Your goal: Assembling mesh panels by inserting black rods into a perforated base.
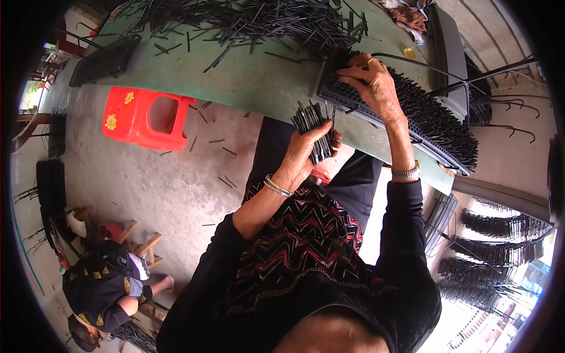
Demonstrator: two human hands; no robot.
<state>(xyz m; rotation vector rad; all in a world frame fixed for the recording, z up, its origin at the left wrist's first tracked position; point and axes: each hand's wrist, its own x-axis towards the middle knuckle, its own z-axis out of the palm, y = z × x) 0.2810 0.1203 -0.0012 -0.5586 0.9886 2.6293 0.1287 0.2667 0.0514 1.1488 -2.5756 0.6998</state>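
My left hand (pixel 299 152) is wrapped round a bundle of thin black sticks (pixel 316 130), their ends fanning out toward the bench. It stays just off the bench's near edge, over my lap. My right hand (pixel 376 88) is at the far-left end of a long dark rack (pixel 385 119), its thumb and fingers bent together among the holes. What those fingertips pinch is too small to make out. Rows of upright black sticks (pixel 438 112) fill much of the rack.
A loose heap of black sticks (pixel 253 26) lies across the far side of the green bench (pixel 194 73). On the floor to the left stands a red plastic stool (pixel 132 117). Another person (pixel 103 282) sits at lower left. Metal hooks (pixel 500 106) jut out at right.
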